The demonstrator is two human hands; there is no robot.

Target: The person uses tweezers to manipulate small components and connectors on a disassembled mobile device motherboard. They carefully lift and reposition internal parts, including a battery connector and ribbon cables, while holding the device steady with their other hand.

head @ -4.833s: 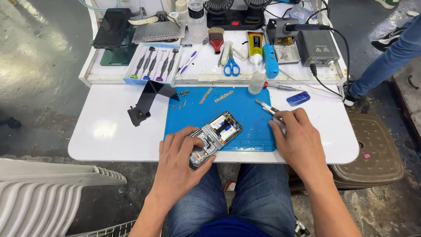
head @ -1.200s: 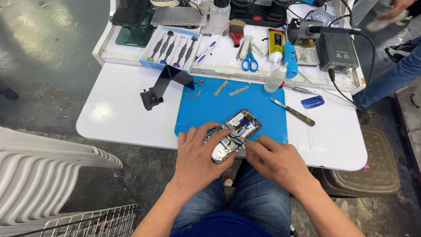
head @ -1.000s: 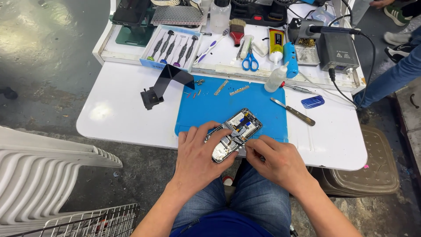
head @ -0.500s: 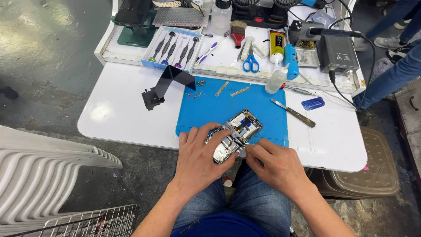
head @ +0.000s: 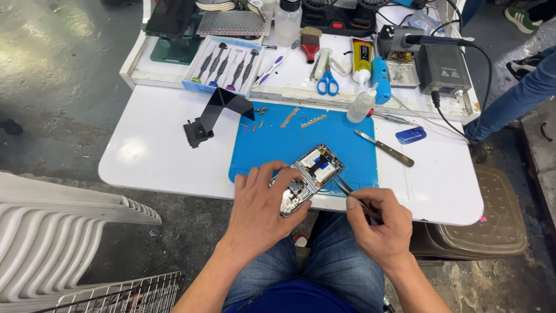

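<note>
Head view: my left hand grips the opened phone, long axis diagonal; right hand fingers pinch tweezers just right of it.

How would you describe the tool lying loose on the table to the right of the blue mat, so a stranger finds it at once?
Start at the blue mat on the white table. Just off its right edge lies a slim metal-bladed tool, set diagonally. Unlike the small blue ridged piece beside it, it is long and thin.
</note>
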